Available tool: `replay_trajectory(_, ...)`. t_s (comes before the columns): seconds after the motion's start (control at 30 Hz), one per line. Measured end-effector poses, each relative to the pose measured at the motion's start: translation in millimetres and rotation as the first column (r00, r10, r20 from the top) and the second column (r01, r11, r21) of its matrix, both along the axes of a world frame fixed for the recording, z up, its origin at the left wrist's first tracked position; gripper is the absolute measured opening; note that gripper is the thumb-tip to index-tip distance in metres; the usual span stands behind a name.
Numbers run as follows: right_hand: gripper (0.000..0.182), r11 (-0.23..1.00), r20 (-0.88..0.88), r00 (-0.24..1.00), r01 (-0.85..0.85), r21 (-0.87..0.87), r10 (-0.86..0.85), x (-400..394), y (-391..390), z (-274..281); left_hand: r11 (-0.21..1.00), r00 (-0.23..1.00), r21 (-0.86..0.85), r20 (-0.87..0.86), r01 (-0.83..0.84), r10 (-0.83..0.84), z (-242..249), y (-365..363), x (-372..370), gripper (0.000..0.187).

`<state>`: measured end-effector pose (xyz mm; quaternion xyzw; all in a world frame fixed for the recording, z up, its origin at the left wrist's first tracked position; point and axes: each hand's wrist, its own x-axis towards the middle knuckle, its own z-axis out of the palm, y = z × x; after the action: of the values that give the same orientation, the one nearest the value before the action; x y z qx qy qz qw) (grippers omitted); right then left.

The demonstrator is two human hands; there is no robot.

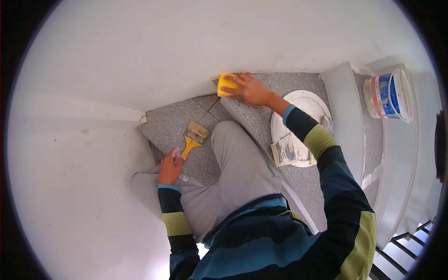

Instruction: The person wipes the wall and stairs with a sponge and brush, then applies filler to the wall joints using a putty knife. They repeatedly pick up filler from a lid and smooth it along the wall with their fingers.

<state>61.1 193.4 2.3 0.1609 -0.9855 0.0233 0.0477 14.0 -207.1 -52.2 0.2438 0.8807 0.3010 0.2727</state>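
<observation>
My right hand (252,89) is closed on a yellow sponge (226,85), at the foot of the white wall (186,51) where it meets the edge of a speckled grey step. Low on the left, my left hand (171,169) has its fingers around the handle end of a paintbrush (190,145) with a yellow handle. The bristles of this brush look pale and caked, and point up and away from me over the grey floor tiles (173,114). My legs are bent on the lower step, beneath both arms.
On the step to my right lies a round white lid (298,100) with a wide putty-smeared scraper (284,150) on it. A white and blue bucket (387,95) rests on a higher step. Dark railing bars (403,247) stand at lower right.
</observation>
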Motion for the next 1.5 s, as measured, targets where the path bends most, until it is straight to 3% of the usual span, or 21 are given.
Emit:
replay_trajectory(0.2, 0.062, 0.979, 0.019, 0.984, 0.172, 0.109, -0.175, 72, 77, 11, 1.0, 1.0, -0.005, 0.011, -0.029, 0.03, -2, -8, 5, 0.038)
replay_trajectory(0.27, 0.062, 0.892, -0.007, 0.925, 0.368, 0.264, -0.379, 87, 78, 24, 1.0, 1.0, 0.017, -0.022, -0.021, 0.021, 1, -10, 6, 0.038)
replay_trajectory(0.3, 0.062, 0.893, -0.013, 0.926, 0.367, 0.26, -0.377, 86, 72, 26, 0.999, 0.999, 0.011, -0.02, -0.031, 0.031, 4, -8, 7, 0.038)
replay_trajectory(0.37, 0.059, 0.944, -0.063, 0.948, 0.317, 0.092, -0.313, 83, 56, 30, 0.999, 0.999, 0.002, -0.028, -0.037, 0.037, 6, -7, 5, 0.038)
replay_trajectory(0.5, 0.054, 0.993, -0.153, 0.988, 0.014, -0.117, -0.032, 31, -3, 23, 0.999, 1.0, -0.039, -0.005, 0.012, -0.012, -7, -4, -1, 0.038)
replay_trajectory(0.6, 0.052, 0.992, -0.132, 0.991, -0.015, -0.124, -0.001, 8, -21, 11, 1.0, 1.0, -0.024, 0.016, -0.006, 0.006, -1, -1, 0, 0.037)
replay_trajectory(0.7, 0.05, 1.0, -0.107, 0.994, -0.006, -0.026, 0.004, 13, -17, 5, 0.999, 0.998, -0.035, 0.058, -0.013, 0.015, -1, -3, 2, 0.038)
replay_trajectory(0.77, 0.051, 0.925, -0.108, 0.925, 0.346, -0.156, -0.364, 45, -6, 12, 0.999, 0.999, -0.051, 0.052, -0.014, 0.016, -3, -6, 2, 0.038)
replay_trajectory(0.83, 0.054, 0.698, -0.118, 0.707, 0.633, -0.335, -0.697, 68, -2, 19, 0.998, 1.0, -0.055, -0.004, 0.022, -0.022, -3, -5, 5, 0.038)
replay_trajectory(0.87, 0.056, 0.545, -0.05, 0.562, 0.773, -0.324, -0.826, 70, 0, 26, 0.998, 1.0, -0.061, -0.008, 0.016, -0.017, 1, 0, 5, 0.038)
replay_trajectory(0.9, 0.058, 0.364, 0.019, 0.387, 0.883, -0.296, -0.922, 72, -1, 31, 0.999, 1.0, -0.032, 0.018, 0.02, -0.019, 6, 3, 5, 0.039)
replay_trajectory(0.93, 0.058, 0.357, 0.025, 0.381, 0.884, -0.303, -0.924, 69, -2, 26, 1.0, 0.999, -0.003, 0.041, 0.029, -0.028, 11, 5, 6, 0.039)
replay_trajectory(1.0, 0.065, 0.184, 0.005, 0.194, 0.937, -0.298, -0.981, 56, -1, 13, 0.999, 0.998, 0.011, 0.04, 0.038, -0.039, 2, 4, 4, 0.04)
replay_trajectory(1.1, 0.074, 0.097, 0.093, 0.12, 0.972, -0.216, -0.988, 35, -19, 2, 0.999, 0.998, -0.011, 0.049, 0.035, -0.034, 5, 4, 2, 0.04)
replay_trajectory(1.2, 0.08, 0.037, 0.018, 0.043, 0.969, -0.246, -0.999, 21, -27, -8, 0.998, 0.998, -0.043, 0.05, 0.036, -0.034, 15, 1, 2, 0.041)
replay_trajectory(1.4, 0.076, -0.01, 0.046, 0.008, 0.923, -0.384, -0.999, -16, -72, -24, 1.0, 0.999, -0.01, 0.04, 0.019, -0.019, 18, 1, 0, 0.041)
replay_trajectory(1.5, 0.073, 0.146, 0.167, 0.227, 0.907, -0.396, -0.959, -30, -124, -9, 1.0, 0.999, 0.003, 0.054, 0.003, -0.004, 20, 3, 0, 0.039)
